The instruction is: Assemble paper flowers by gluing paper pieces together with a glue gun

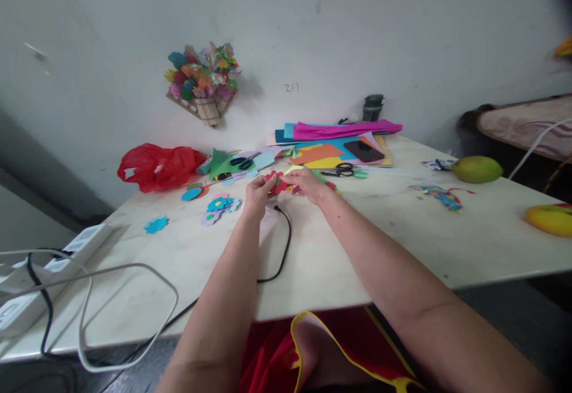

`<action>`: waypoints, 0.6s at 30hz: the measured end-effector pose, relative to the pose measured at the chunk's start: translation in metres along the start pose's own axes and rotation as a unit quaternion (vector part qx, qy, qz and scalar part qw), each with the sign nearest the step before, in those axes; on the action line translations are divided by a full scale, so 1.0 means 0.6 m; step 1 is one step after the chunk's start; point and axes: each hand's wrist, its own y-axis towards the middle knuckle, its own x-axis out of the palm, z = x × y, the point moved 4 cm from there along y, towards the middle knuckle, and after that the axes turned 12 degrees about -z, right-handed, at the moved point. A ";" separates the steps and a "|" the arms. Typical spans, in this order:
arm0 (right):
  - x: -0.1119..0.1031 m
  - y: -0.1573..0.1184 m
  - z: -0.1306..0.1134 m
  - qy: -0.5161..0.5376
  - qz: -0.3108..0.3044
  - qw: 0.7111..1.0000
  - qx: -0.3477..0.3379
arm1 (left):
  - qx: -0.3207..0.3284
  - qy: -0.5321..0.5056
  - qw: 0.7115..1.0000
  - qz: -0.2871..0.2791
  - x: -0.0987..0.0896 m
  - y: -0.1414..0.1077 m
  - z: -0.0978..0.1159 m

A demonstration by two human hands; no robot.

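A red paper flower [277, 185] with a bit of green at its centre is held up between both hands over the middle of the table. The fingers of my left hand [260, 193] pinch its left side. My right hand [308, 183] has its fingers closed at the flower's right side. Left of the hands lie several cut paper flowers, among them a blue one [218, 204] with a yellow centre and a lilac one [210, 218]. Small coloured pieces, partly hidden by my right hand, lie just behind it.
Black scissors [344, 170], a phone [364, 150] and coloured sheets [318, 154] lie at the back. A red bag [159, 167] and a power strip [83, 244] are left, a mango [477, 169] right. A black cable [288, 241] crosses the table near my arms.
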 end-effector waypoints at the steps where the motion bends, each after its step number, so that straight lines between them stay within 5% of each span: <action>1: 0.000 0.001 0.001 -0.007 0.001 1.000 0.000 | 0.000 -0.003 1.000 0.003 0.001 -0.001 0.001; 18: 0.000 0.003 0.000 -0.052 -0.013 0.999 -0.011 | -0.004 -0.004 1.000 0.006 0.000 0.000 0.001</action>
